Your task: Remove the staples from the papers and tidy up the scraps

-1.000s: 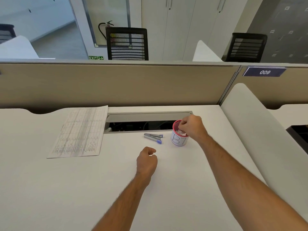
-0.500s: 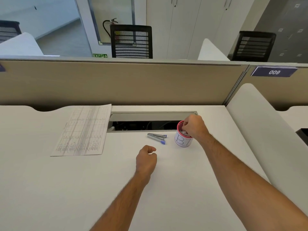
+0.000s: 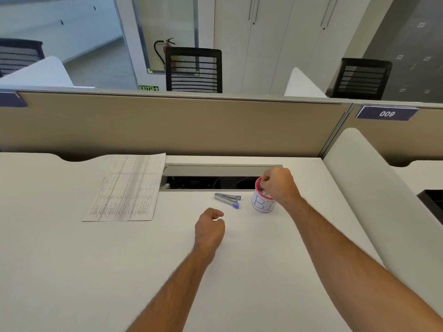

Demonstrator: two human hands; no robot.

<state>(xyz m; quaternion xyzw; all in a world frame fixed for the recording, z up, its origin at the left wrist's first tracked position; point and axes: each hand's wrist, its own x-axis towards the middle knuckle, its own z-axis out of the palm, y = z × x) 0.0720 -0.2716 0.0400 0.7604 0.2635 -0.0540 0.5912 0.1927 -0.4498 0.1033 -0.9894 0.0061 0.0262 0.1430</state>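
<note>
The right hand (image 3: pixel 278 185) was held over the mouth of a small white cup with a pink rim and hand-drawn black letters on its side (image 3: pixel 262 204). Its fingers were curled downward into the opening, where crumpled white scraps (image 3: pixel 264 193) could be seen just under the knuckles. Whether anything was pinched between the fingertips could not be told, since they were hidden by the back of the hand and the rim.

The left hand (image 3: pixel 209 230) was rested on the white desk top (image 3: pixel 72 271) nearer the person, clenched into a loose fist with the thumb laid against the forefinger. Nothing was seen in it.

Between the two hands, just left of the cup and apart from it, a small metal staple remover with blue plastic tips (image 3: pixel 227 199) was lying flat on the desk.

Well to the left, a sheet of white paper printed with a ruled table (image 3: pixel 127 188) was laid flat, its upper right corner reaching the edge of the grey cable tray recessed in the desk (image 3: pixel 215 169), whose lid was open on a dark gap.

Behind the desk a beige partition panel (image 3: pixel 167 125) was stood, with a dark blue plate marked 009 (image 3: pixel 387 113) at the right, and a black mesh-backed office chair (image 3: pixel 193 69) beyond it.
</note>
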